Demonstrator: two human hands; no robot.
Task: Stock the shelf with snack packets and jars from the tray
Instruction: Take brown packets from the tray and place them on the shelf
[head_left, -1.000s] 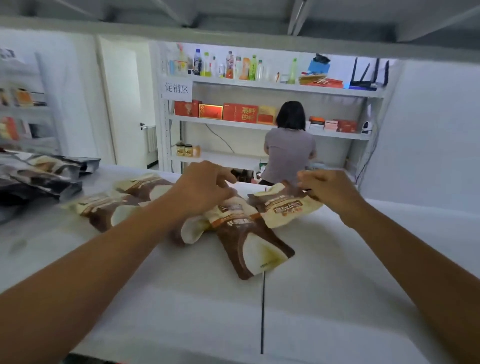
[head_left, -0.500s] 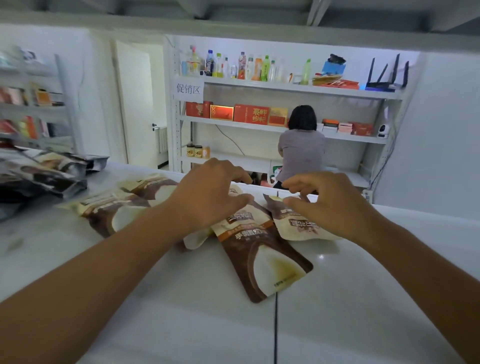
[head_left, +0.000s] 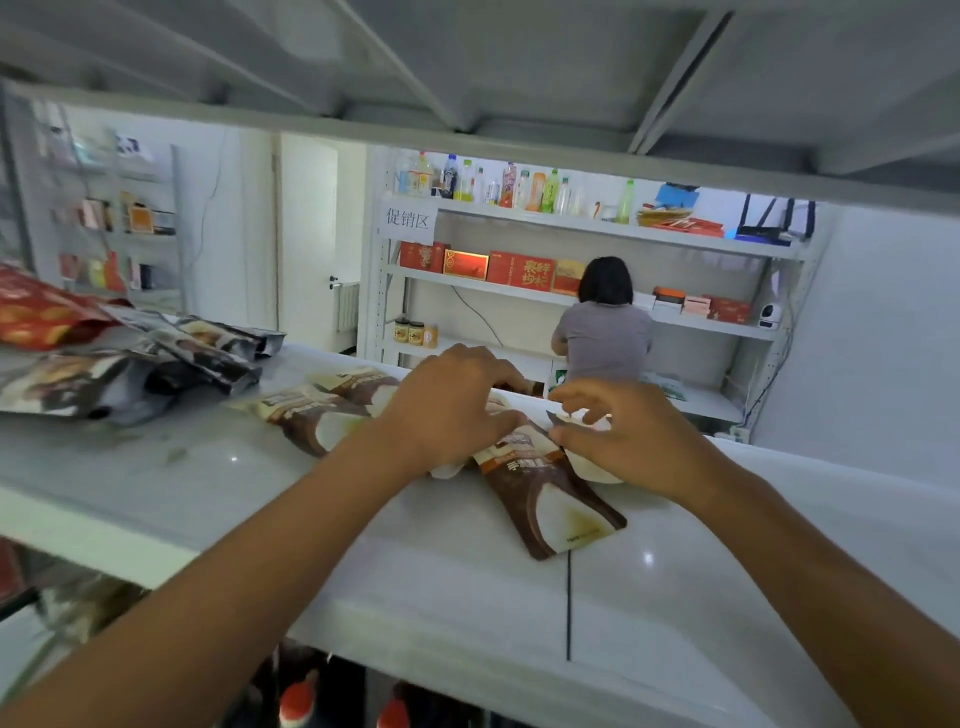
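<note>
Handling snack packets (head_left: 311, 415) on a white shelf (head_left: 701, 597).
Left hand (head_left: 447, 410) curls over the brown packet (head_left: 550, 504), grip unclear; right hand (head_left: 631, 441) pinches a cream packet (head_left: 597, 472) beside it.

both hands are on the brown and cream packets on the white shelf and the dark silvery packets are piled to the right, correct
No: the head view shows the dark silvery packets piled to the left, not the right. The left hand and right hand are indeed on the brown and cream packets on the white shelf.
</note>
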